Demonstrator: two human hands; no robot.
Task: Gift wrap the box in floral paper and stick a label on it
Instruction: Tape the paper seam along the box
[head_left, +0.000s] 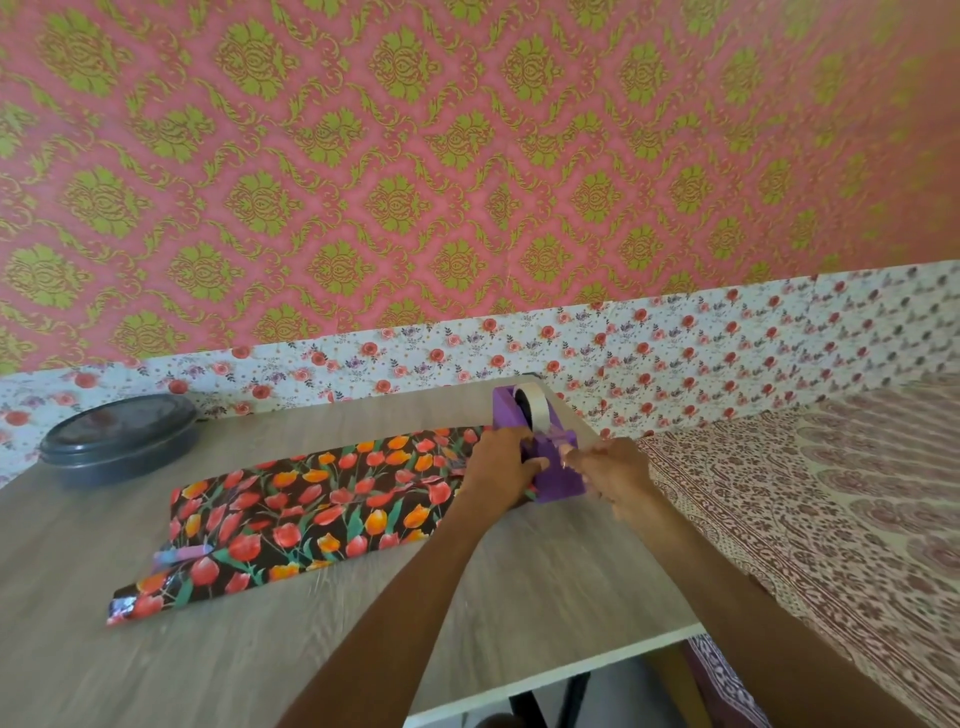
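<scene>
A box wrapped in dark floral paper (317, 512) with red and orange tulips lies on the wooden table (260, 649), with loose paper spread at its near left end. A purple tape dispenser (550, 447) with a white tape roll stands at the table's right edge. My left hand (501, 467) grips the dispenser's left side. Just right of the dispenser's front, my right hand (610, 475) pinches at the tape end; the tape itself is too thin to make out. A small purple piece (179, 555) lies on the paper near the left end.
A dark round lidded tin (119, 439) sits at the table's far left. A bed with a patterned cover (831, 519) adjoins the table's right edge. Floral wallpaper runs along the wall behind.
</scene>
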